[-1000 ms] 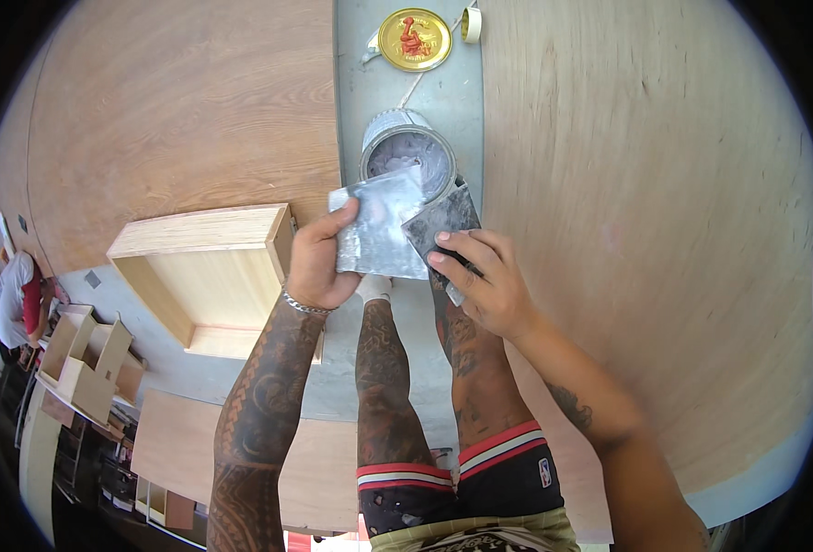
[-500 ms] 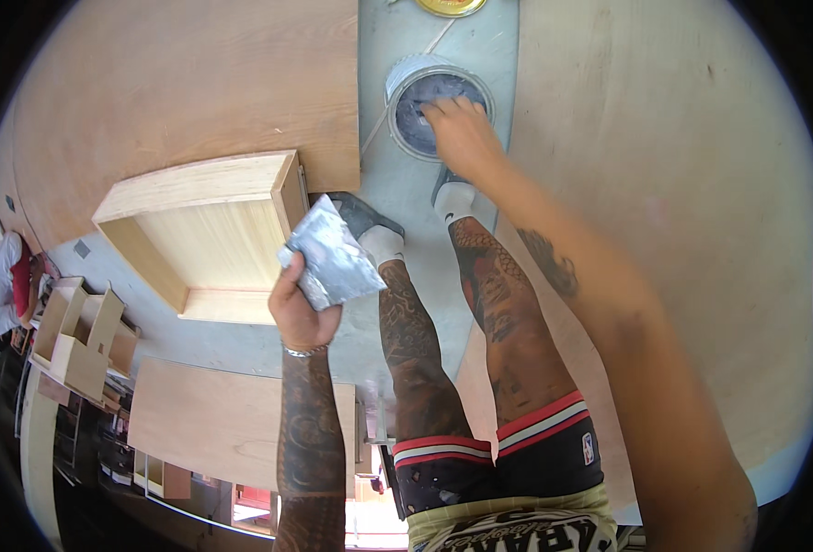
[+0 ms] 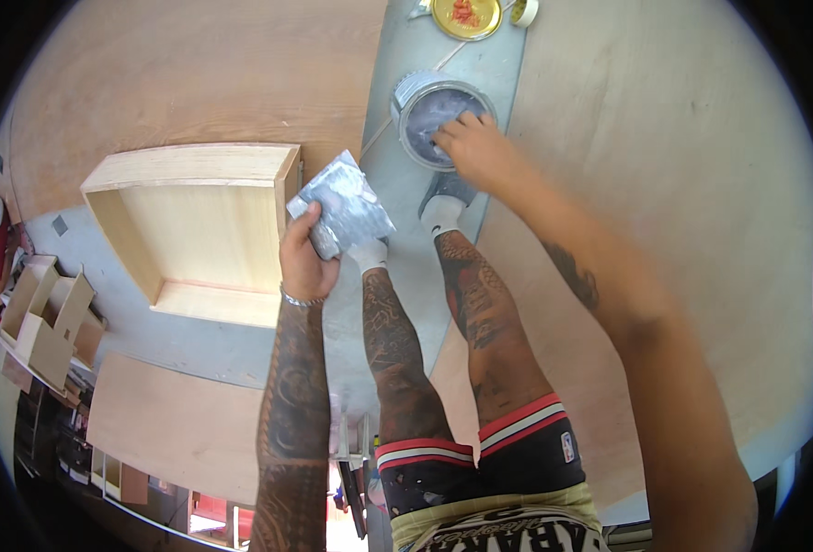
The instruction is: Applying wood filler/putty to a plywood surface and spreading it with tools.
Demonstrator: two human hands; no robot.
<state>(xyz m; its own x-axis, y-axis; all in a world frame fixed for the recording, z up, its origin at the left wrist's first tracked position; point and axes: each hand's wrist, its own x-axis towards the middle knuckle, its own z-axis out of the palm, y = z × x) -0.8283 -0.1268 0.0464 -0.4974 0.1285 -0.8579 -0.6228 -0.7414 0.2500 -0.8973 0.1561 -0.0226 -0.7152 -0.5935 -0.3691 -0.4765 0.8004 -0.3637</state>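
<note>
Head view: right hand (image 3: 466,143) reaching into a can (image 3: 414,87) of grey paste (image 3: 429,112).
Its fingertips are inside the rim, and I cannot tell whether they grasp anything; toward the can's half past seven, the left hand (image 3: 310,253) grips a paste-smeared flat plate (image 3: 347,207), thumb on top; at twelve o'clock a gold lid (image 3: 445,20) carries a red-orange lump (image 3: 465,13); at eight o'clock sits an open wooden box (image 3: 200,168), its pale inside showing.
</note>
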